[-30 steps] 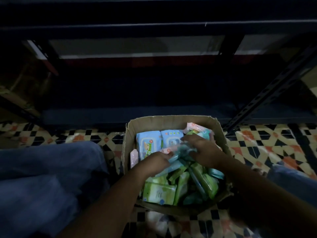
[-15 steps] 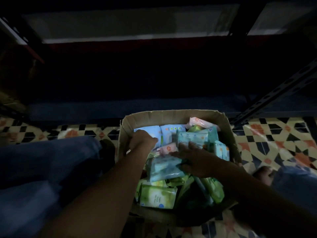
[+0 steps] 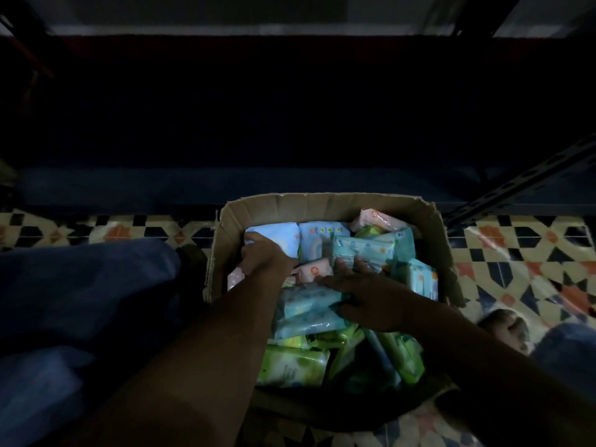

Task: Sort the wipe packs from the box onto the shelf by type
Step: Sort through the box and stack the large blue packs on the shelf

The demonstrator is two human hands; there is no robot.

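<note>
An open cardboard box (image 3: 322, 201) on the floor holds several wipe packs. Two blue packs (image 3: 322, 237) stand at its back left, with pink packs (image 3: 314, 269) and teal packs (image 3: 364, 250) beside them. Green packs (image 3: 290, 366) fill the near side. At the back left my left hand (image 3: 264, 256) has its fingers curled over the edge of the left blue pack (image 3: 277, 237). My right hand (image 3: 364, 295) lies spread with straight fingers on a light blue pack (image 3: 306, 311) and the teal pack behind it. The dark shelf board (image 3: 225, 188) runs just behind the box.
The box sits on a patterned tiled floor (image 3: 516, 253). A perforated metal shelf upright (image 3: 516, 185) slants down at the right. My knee in blue jeans (image 3: 80, 285) fills the left, and a bare foot (image 3: 506, 327) shows at the right. The shelf interior is very dark.
My left hand went from the middle of the box to the blue pack at the back left. My right hand came back from the far packs onto the light blue pack.
</note>
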